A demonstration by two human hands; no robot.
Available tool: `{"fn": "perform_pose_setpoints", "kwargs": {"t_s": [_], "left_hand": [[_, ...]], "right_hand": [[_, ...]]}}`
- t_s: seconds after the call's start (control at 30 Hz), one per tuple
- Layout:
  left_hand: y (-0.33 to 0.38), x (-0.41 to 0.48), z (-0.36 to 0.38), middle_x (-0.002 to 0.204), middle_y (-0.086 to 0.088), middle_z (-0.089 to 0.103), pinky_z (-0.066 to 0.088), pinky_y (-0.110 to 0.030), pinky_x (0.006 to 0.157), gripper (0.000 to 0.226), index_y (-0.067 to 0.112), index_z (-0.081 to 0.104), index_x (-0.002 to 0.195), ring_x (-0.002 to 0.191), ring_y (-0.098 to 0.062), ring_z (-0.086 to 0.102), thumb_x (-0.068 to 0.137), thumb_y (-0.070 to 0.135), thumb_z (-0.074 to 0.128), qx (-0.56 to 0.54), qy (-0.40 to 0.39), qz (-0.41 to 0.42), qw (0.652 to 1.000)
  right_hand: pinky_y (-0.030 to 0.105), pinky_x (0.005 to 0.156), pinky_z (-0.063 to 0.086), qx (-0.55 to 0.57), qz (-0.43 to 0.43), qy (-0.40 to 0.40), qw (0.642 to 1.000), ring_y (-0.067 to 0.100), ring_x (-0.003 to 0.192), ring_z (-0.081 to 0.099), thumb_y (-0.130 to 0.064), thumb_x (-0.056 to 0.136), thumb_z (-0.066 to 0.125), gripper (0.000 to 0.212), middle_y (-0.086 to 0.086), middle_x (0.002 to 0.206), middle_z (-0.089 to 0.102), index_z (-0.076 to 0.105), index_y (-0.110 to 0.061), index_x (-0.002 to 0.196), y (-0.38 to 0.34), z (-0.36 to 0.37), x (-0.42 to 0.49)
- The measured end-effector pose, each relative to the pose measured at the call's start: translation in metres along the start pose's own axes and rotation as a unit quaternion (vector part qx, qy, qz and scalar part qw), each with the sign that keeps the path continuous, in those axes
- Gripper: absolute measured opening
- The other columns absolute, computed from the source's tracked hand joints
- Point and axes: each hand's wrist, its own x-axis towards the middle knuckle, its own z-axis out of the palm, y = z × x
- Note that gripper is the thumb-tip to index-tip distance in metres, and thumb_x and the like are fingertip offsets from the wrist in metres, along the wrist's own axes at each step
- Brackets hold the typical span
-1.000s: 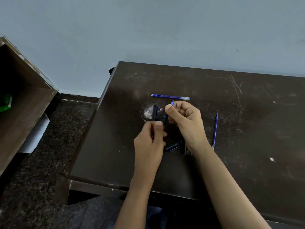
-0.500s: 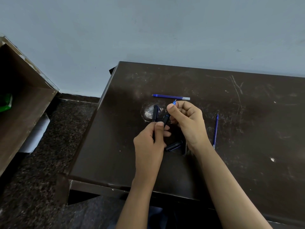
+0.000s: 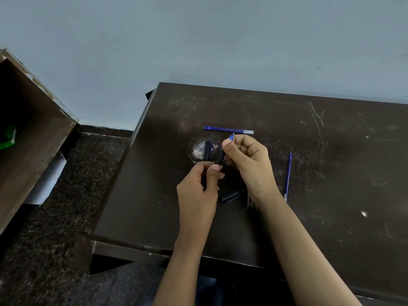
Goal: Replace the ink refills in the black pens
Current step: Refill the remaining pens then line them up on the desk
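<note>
Left hand (image 3: 198, 186) grips the pen (image 3: 219, 159); right hand (image 3: 247, 160) pinches the refill (image 3: 231, 136) near its tip, probably mid-insertion. Refill: light, thin, bendable; hold it close to the barrel.

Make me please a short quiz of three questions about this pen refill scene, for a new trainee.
1. True or false: two blue refills lie loose on the table.
2. Which hand pinches the blue refill being worked at the black pen barrel? A. left B. right
3. Fill in: the far refill lies ___ the hands, nearer the wall.

Key
1. True: the far one and another beside the right hand.
2. B; the left hand holds the barrel.
3. beyond
</note>
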Motion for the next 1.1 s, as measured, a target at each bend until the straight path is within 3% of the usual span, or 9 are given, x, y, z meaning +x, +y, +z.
{"fn": "perform_pose_setpoints", "kwargs": {"t_s": [0.13,0.33,0.43,0.53,0.67,0.77,0.87,1.1], "left_hand": [[0.0,-0.001,0.001,0.071,0.011,0.065,0.041,-0.007,0.059,0.023,0.02,0.064,0.087,0.061,0.006,0.055,0.099,0.025,0.045,0.007,-0.036,0.009,0.999],[0.001,-0.002,0.0,0.07,0.013,0.058,0.041,-0.005,0.065,0.02,0.024,0.058,0.088,0.071,0.006,0.057,0.1,0.021,0.042,0.033,-0.059,0.06,0.996],[0.002,-0.002,0.0,0.071,0.01,0.06,0.042,-0.006,0.063,0.023,0.021,0.058,0.085,0.066,0.004,0.057,0.1,0.021,0.041,0.002,-0.052,0.042,0.998],[0.002,-0.002,0.001,0.073,0.007,0.064,0.044,-0.008,0.062,0.024,0.016,0.061,0.088,0.061,0.003,0.057,0.1,0.023,0.041,-0.009,-0.061,0.03,0.998],[0.0,-0.001,0.001,0.076,0.009,0.068,0.044,-0.006,0.063,0.018,0.017,0.064,0.093,0.063,0.004,0.059,0.098,0.018,0.048,-0.003,-0.051,0.025,0.998],[0.0,0.0,0.001,0.08,0.009,0.07,0.045,-0.004,0.065,0.016,0.015,0.067,0.097,0.069,0.005,0.063,0.096,0.016,0.051,-0.01,-0.034,0.023,0.999],[-0.002,0.0,0.0,0.082,0.007,0.071,0.045,-0.004,0.066,0.017,0.012,0.069,0.1,0.073,0.002,0.065,0.094,0.015,0.054,0.011,-0.013,0.035,0.999],[-0.003,0.0,-0.001,0.083,0.008,0.07,0.045,-0.005,0.065,0.019,0.013,0.069,0.102,0.072,-0.003,0.065,0.095,0.021,0.053,0.072,0.016,0.069,0.995]], "right_hand": [[0.024,0.075,0.051,0.033,0.024,-0.075,0.996,0.011,0.097,0.067,-0.016,0.096,0.053,0.023,0.006,0.108,0.072,0.063,-0.007,0.114,0.001,-0.003,0.001],[0.028,0.076,0.046,0.088,0.046,-0.15,0.984,0.019,0.111,0.064,-0.021,0.091,0.053,0.032,0.008,0.115,0.071,0.062,-0.011,0.12,-0.007,-0.011,0.001],[0.027,0.069,0.049,0.124,0.057,-0.171,0.976,0.034,0.102,0.057,-0.018,0.094,0.052,0.03,0.012,0.119,0.068,0.062,-0.009,0.121,-0.007,-0.012,0.0],[0.027,0.06,0.047,0.133,0.062,-0.167,0.975,0.037,0.099,0.052,-0.012,0.094,0.052,0.027,0.015,0.116,0.069,0.064,-0.009,0.118,-0.005,-0.011,0.0],[0.037,0.068,0.049,0.122,0.06,-0.125,0.983,0.04,0.095,0.056,-0.014,0.082,0.062,0.02,0.011,0.097,0.074,0.069,-0.008,0.1,-0.005,-0.009,0.0],[0.039,0.072,0.051,0.113,0.054,-0.104,0.987,0.033,0.088,0.064,-0.009,0.079,0.065,0.018,0.009,0.086,0.075,0.068,-0.004,0.095,-0.006,-0.008,-0.001],[0.032,0.069,0.055,0.098,0.044,-0.09,0.99,0.021,0.079,0.068,-0.001,0.083,0.064,0.012,0.009,0.082,0.074,0.067,0.0,0.095,-0.005,-0.005,-0.002],[0.027,0.081,0.057,0.017,0.029,-0.067,0.997,0.018,0.082,0.072,-0.003,0.076,0.072,0.021,0.013,0.086,0.075,0.071,-0.003,0.097,-0.007,-0.008,-0.001]]}}
